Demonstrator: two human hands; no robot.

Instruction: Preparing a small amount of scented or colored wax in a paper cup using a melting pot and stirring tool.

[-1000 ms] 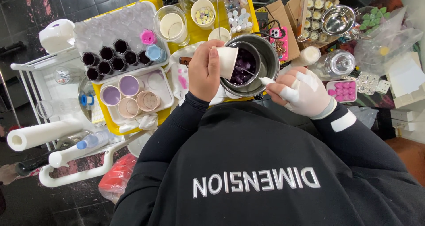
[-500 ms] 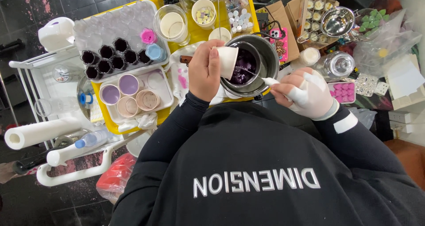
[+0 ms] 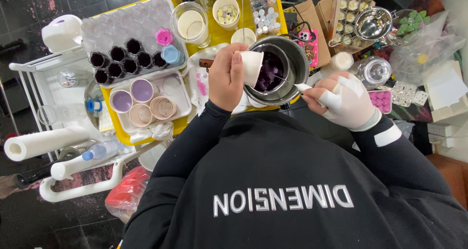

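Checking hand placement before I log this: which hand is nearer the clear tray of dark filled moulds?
Left. The left hand holds a white paper cup just right of that mould tray; the right hand is farther right, beyond the metal pot.

Dark tiled floor with pink stains in the top left corner and below a white wire cart; on the far right, a strip of brown floor shows in even light
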